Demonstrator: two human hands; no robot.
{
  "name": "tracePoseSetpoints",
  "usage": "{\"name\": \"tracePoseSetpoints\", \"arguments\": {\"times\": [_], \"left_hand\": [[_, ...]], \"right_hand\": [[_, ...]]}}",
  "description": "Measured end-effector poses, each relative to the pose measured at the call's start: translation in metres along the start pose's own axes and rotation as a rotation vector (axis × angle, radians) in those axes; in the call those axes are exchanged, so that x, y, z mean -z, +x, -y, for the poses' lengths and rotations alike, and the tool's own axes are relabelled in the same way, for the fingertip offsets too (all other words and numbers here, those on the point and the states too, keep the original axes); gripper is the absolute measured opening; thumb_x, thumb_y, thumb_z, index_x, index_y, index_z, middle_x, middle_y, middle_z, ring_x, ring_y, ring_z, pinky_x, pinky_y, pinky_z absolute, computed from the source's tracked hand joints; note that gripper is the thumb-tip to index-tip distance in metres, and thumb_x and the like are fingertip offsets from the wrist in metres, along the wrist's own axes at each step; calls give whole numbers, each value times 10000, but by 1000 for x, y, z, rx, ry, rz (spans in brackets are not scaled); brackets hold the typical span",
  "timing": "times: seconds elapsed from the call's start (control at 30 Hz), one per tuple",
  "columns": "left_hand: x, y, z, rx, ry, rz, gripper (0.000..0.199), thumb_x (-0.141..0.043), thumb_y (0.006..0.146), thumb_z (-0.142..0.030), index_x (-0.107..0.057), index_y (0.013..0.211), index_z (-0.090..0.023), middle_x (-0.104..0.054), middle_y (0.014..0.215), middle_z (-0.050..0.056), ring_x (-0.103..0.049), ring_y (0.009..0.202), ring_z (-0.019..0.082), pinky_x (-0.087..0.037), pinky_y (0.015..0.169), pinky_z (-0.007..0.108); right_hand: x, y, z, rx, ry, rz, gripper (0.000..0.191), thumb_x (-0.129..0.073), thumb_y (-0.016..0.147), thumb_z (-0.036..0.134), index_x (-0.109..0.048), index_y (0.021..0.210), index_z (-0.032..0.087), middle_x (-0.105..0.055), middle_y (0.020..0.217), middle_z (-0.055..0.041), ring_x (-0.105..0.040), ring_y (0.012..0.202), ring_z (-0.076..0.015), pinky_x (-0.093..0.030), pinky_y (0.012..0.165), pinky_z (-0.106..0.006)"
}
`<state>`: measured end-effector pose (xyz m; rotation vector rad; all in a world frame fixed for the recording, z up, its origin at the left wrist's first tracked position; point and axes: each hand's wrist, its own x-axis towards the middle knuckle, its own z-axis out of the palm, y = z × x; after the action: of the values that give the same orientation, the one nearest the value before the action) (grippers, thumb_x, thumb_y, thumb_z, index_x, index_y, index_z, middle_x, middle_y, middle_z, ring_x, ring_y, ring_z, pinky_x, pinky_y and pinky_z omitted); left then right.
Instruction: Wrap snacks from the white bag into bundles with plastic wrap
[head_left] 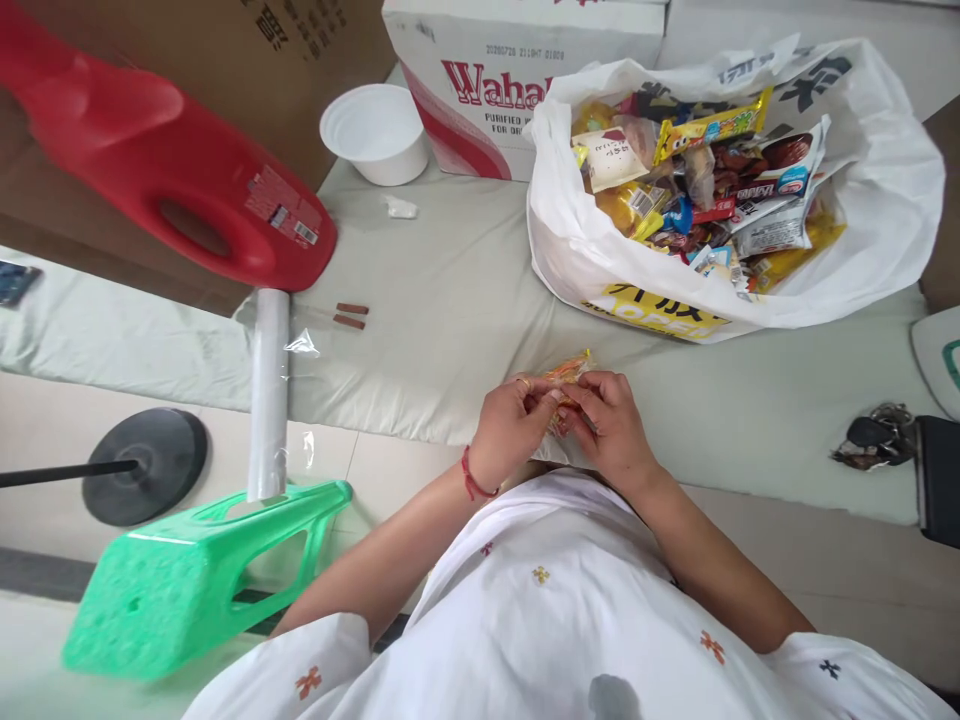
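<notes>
Close to my body, at the cloth's front edge, my left hand [519,425] and my right hand [606,425] pinch a small snack packet [571,367] between them. Its clear wrapper has yellow and orange colours; the fingers cover much of it, so its contents are hard to make out. Both hands are closed with fingertips nearly touching. Beyond them to the right stands an open white plastic bag [720,285], filled with many wrapped snacks [675,200].
A white bowl [386,140] and a water carton [480,110] stand at the back. Two brown strips [350,316] lie left of centre. A red jug [172,170], a plastic film roll [268,400] and a green stool [187,580] are on the left; keys [874,435] lie right.
</notes>
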<state>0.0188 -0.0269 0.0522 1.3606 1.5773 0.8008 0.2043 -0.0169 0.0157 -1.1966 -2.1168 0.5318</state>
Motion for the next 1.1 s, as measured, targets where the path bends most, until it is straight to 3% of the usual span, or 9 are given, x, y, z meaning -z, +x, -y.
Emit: {"name": "tracePoseSetpoints", "arguments": {"times": [0.13,0.27,0.4,0.5,0.63,0.73,0.83,0.97,1.1], "left_hand": [[-22,-14,13,-445,439,-212,330,-564,1004,-334,-752,1232,-187,-724,1246,179,-631,1257,344,-501,1085,564],[-43,-25,36,-745,583,-148,677,-492,993,-232,-373,1637,-64,-541,1587,275,-347,1617,369,-328,1285,612],[-61,-26,52,-731,721,-159,798,-394,1031,-210,-50,1734,-56,-400,1710,259,-215,1678,347,-260,1330,606],[-63,-23,59,-720,791,-163,787,-388,1054,-210,-27,1740,-76,-405,1709,244,-289,1655,335,-273,1333,583],[-44,-6,59,-727,734,-79,676,-512,1048,-259,-336,1695,-178,-480,1677,211,-379,1619,344,-315,1321,562],[-20,9,48,-575,507,-71,522,-488,1053,-238,-525,1573,-214,-555,1625,172,-472,1562,318,-391,1282,510],[-3,13,29,-268,47,-161,480,-552,1053,-381,-549,1501,-209,-687,1443,147,-659,1342,285,-525,1144,442],[-16,-6,8,-26,-657,34,535,-698,962,-571,-585,1362,-235,-748,1242,87,-731,1112,241,-578,1015,405],[-41,-26,11,-38,-520,61,486,-759,924,-522,-668,1313,-246,-697,1391,117,-625,1345,293,-479,1176,470]], "right_hand": [[4,-4,4,-35,14,10,575,-555,1054,284,-456,1620,293,-639,1300,-153,-601,1162,-324,-579,999,-542],[4,-14,13,-42,10,30,855,-438,1043,161,29,1755,240,-612,1492,-185,-611,1265,-339,-573,1058,-572],[-6,-33,18,6,-104,102,920,-395,1005,76,145,1743,179,-442,1673,-229,-534,1465,-356,-559,1121,-576],[-5,-40,15,39,-53,190,962,-396,976,42,182,1733,178,-400,1703,-234,-560,1460,-334,-581,1104,-539],[23,-35,3,-81,313,251,870,-470,1034,162,-8,1761,285,-542,1619,-163,-741,973,-202,-643,937,-419],[49,-26,-16,-300,527,0,675,-558,1062,314,-311,1690,334,-565,1602,-127,-627,730,-119,-619,791,-333],[57,-20,-31,-454,686,-173,683,-732,967,492,-479,1575,313,-623,1526,-127,-662,909,-161,-605,867,-355],[27,-17,-13,-569,1099,5,800,-855,794,664,-592,1458,303,-641,1507,-116,-651,1268,-247,-569,1060,-434],[2,-19,19,-743,1172,-71,646,-849,792,641,-685,1285,258,-761,1292,-85,-726,1119,-256,-582,1030,-424]]}}
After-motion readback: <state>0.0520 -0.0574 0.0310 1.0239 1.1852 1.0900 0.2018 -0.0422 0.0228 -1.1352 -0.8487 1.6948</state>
